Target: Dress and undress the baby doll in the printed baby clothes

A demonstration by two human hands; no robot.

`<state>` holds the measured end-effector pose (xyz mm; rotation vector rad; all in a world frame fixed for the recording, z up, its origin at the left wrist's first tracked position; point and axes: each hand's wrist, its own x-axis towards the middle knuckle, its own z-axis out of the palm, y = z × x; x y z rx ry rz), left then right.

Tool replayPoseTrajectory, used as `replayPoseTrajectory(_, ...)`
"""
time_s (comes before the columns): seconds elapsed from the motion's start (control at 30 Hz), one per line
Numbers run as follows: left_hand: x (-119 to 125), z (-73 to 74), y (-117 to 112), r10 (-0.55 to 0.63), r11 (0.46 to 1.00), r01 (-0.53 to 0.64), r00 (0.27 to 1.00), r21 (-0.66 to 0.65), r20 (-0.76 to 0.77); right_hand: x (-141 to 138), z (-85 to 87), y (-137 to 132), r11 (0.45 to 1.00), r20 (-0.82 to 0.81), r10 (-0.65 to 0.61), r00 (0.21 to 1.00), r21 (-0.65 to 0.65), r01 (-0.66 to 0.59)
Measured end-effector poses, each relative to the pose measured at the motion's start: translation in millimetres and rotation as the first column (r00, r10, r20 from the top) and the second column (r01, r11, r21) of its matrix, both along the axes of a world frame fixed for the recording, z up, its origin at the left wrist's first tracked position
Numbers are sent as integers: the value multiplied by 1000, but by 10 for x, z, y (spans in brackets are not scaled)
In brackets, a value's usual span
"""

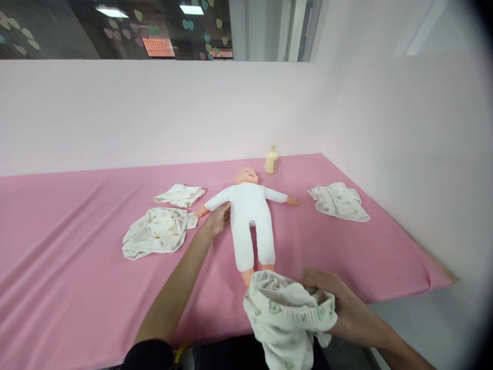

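Observation:
A baby doll point(250, 205) with a white cloth body lies on its back, arms spread and head toward the wall. Beside its torso, below the outstretched arm on the left, is my left hand point(219, 220); its fingers look extended against the doll's side, their tips partly hidden. My right hand point(327, 295) grips white baby pants point(288, 318) with a green animal print by the gathered waistband. The pants hang at the table's front edge, with the waist opening facing up, and cover part of the doll's feet.
A pink-covered table point(77, 257) runs along a white wall. Left of the doll lie a small folded white garment point(179, 195) and a larger printed one point(157, 231). A printed cloth garment point(339, 201) lies at the right. Behind the doll's head stands a pale yellow pump bottle point(271, 160).

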<state>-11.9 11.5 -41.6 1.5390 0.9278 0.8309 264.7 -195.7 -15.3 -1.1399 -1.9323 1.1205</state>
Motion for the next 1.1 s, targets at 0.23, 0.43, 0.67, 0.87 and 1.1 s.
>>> replayPoseTrajectory(0.23,-169,419,-1195,-116,987,119,993,106,-30,-119,188,327,995,-56,-91,994,-44,88)
replayPoseTrajectory(0.43,-79,619,-1512,-207,978,208,977,-3,-49,-182,338,535,991,-265,-102,959,60,122)
replayPoseTrajectory(0.67,-300,1110,-948,-398,874,410,912,260,-102,294,798,1040,971,-484,229,844,49,-235)
replayPoseTrajectory(0.87,-486,1748,-718,-139,882,244,952,403,-272,466,1471,1044,966,-48,-88,995,238,97)
replayPoseTrajectory(1.1,-598,2269,-596,243,742,139,856,656,-456,619,1897,1033,827,368,-243,898,563,-7)
